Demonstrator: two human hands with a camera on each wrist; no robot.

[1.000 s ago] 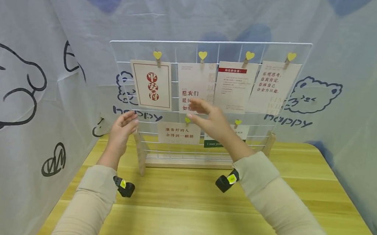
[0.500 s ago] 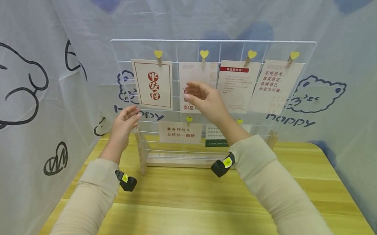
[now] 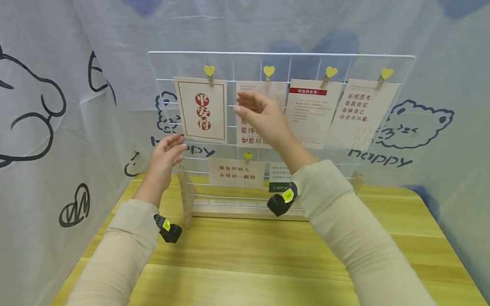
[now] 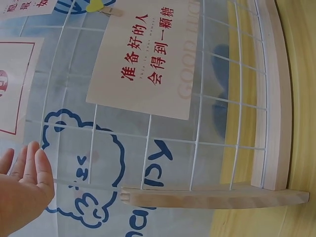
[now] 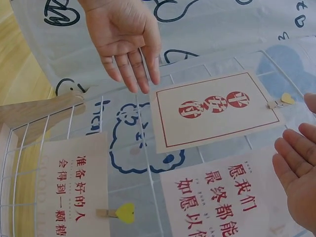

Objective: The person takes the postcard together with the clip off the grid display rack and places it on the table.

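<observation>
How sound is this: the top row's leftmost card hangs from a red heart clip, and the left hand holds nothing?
One slip: the heart clip is yellow, not red, as the head view shows. The leftmost card hangs from it, and the left hand holds nothing.

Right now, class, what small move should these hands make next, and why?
Probably, the right hand should reach up to the yellow heart clip on the red-bordered card. That clip holds the card's top edge; the right hand is empty and appears lower than the clip, and the left hand is near the card's lower corner, able to steady it.
</observation>
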